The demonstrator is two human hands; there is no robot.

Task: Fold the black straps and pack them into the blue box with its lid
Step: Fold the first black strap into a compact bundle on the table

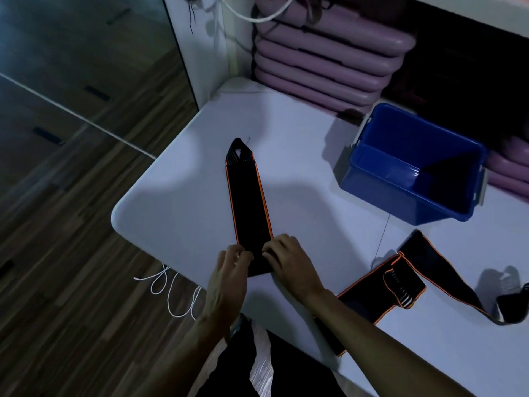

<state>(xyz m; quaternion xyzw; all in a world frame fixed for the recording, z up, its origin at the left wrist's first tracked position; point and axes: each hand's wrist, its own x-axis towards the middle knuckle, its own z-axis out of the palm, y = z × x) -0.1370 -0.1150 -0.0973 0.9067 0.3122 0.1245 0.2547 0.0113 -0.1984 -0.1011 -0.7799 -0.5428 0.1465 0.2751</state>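
White tabletop (pixel 177 179): left hand (pixel 229 270) and right hand (pixel 286 259) are pinching the near end of a black strap (pixel 247 202), apparently squaring it for folding; blue box (pixel 415 167) is standing open nearby.

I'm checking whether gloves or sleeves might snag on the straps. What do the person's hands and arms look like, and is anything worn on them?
Both the left hand and the right hand are bare: no gloves, and no rings or watch that I can see. Both forearms are bare too, with no sleeves as far up as the picture shows. The dim light hides finer detail.
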